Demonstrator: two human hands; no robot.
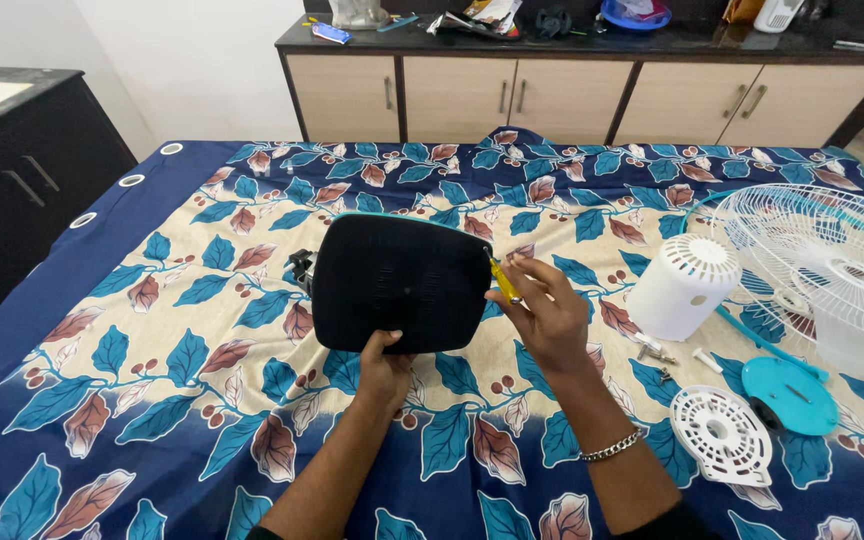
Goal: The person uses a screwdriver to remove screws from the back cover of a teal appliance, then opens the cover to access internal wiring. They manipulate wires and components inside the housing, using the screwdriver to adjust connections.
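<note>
Standing on its edge in the middle of the bed, a black rounded base plate (400,283) is facing the person, tilted slightly and propped up from below. The left hand (384,372) is gripping the plate's lower edge, fingers clamped on it with the thumb pressing on the front. The right hand (544,315) is sitting just beside the plate's right edge, its fingers closed around a yellow-handled screwdriver (503,281) whose upper end is touching the plate near its upper right corner. A silver bracelet (611,446) is hanging on the right wrist.

Under everything, a blue and cream leaf-patterned bedsheet (182,330) is covering the bed. To the right of the hands, a white cylindrical motor cover (682,287) is standing upright, with a few small screws (657,352) lying near it. Closer to the person, a round white vented cap (721,433) is lying flat, and a turquoise disc (790,395) is resting just beside it. Farther right, a white wire fan guard (817,270) is lying on the sheet. Behind the bed, a cabinet (512,95) with beige doors is carrying clutter on its dark top.
</note>
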